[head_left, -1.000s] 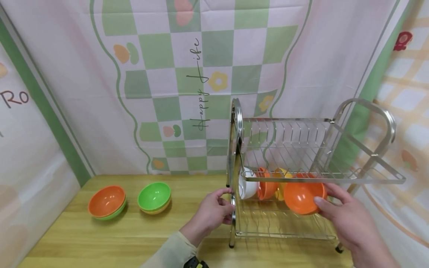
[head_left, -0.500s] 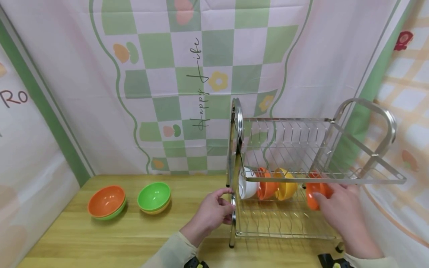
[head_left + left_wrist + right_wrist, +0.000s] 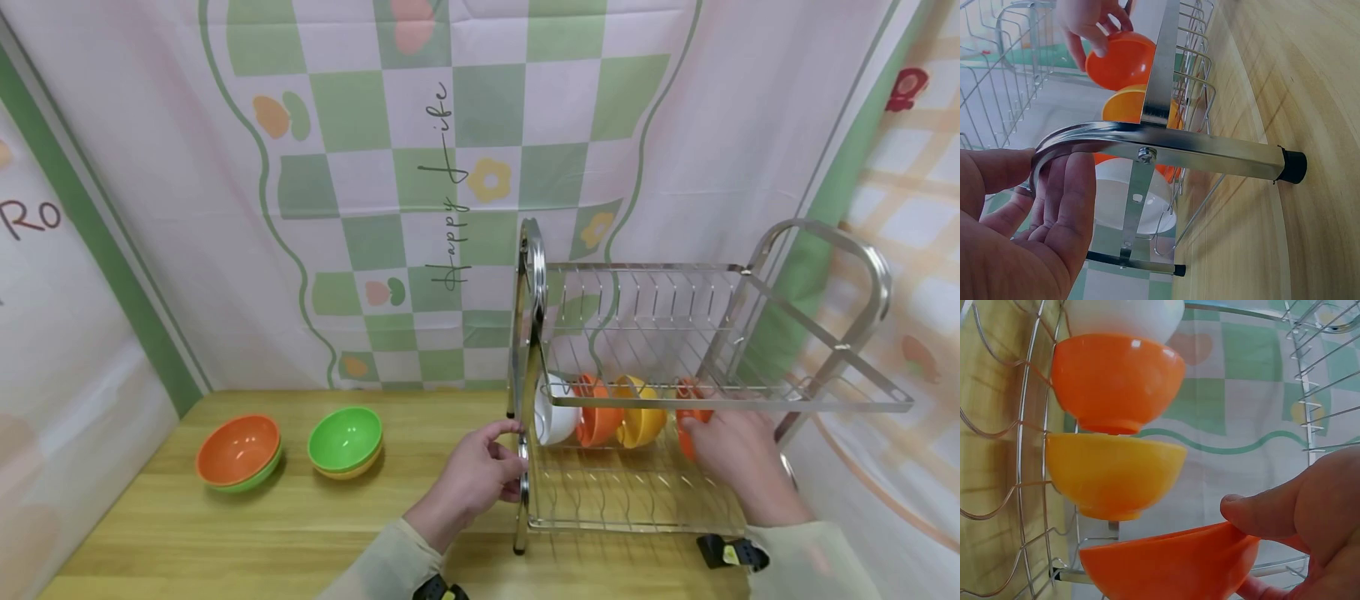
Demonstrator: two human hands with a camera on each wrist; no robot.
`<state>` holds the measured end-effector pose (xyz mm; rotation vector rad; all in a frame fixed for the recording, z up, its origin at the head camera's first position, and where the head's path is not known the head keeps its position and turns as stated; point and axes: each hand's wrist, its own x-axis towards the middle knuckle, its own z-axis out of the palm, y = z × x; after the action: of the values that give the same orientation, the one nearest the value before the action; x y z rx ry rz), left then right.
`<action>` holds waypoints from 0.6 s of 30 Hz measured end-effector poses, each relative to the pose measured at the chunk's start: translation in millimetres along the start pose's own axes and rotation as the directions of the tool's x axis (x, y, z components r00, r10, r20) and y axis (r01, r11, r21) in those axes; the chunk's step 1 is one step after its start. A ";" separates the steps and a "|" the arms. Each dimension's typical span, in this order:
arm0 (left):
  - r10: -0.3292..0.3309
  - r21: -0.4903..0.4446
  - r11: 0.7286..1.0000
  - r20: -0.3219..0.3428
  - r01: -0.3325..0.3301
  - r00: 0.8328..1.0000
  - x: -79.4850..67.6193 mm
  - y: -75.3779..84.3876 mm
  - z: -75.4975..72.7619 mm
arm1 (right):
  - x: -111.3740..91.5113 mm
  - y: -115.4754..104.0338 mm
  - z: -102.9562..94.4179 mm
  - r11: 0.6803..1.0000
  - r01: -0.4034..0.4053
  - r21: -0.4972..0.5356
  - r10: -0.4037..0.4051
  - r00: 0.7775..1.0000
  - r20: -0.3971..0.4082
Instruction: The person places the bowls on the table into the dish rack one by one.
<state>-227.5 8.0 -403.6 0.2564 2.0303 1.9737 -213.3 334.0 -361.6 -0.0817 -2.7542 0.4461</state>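
Note:
My right hand [image 3: 738, 454] pinches the rim of an orange bowl [image 3: 1172, 562], thumb on one side and fingers behind. The bowl stands on edge over the lower tier of a metal dish rack [image 3: 645, 403], right of the yellow bowl [image 3: 640, 414]. Further left on that tier are another orange bowl [image 3: 597, 414] and a white bowl [image 3: 555, 414], also on edge. My left hand [image 3: 480, 468] grips the rack's left upright, its thumb and fingers curled round the curved tube [image 3: 1079, 134]. Part of the held bowl is hidden behind my right hand and the upper tier.
On the wooden table [image 3: 300, 542] at left, an orange bowl [image 3: 240, 450] sits in a green one, and a green bowl [image 3: 345, 440] sits in a yellowish one. The rack's upper tier [image 3: 637, 325] overhangs the lower bowls. A patterned curtain [image 3: 420, 167] hangs behind.
My right hand has carried the orange bowl back into the lower tier, turning it from facing forward to standing on edge, then left toward the yellow bowl. My left hand stays on the rack.

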 end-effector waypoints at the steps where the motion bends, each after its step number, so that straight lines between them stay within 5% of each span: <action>1: -0.001 0.001 1.000 0.000 0.001 1.000 -0.2 0.1 0.1 | 1.8 1.3 1.6 1.000 0.024 0.004 -0.024 1.000 -0.004; 12: -0.011 0.005 1.000 -0.010 0.011 1.000 -3.0 -0.4 1.0 | 18.1 12.5 19.7 0.992 0.123 -0.014 -0.124 0.991 -0.047; 18: -0.013 0.004 1.000 -0.008 0.013 1.000 -2.4 -0.2 1.3 | 24.4 11.4 22.2 0.988 0.144 -0.063 -0.143 0.990 0.016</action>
<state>-224.7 8.5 -403.6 0.2360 2.0355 1.9666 -243.9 340.9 -376.9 0.1029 -2.7623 0.3210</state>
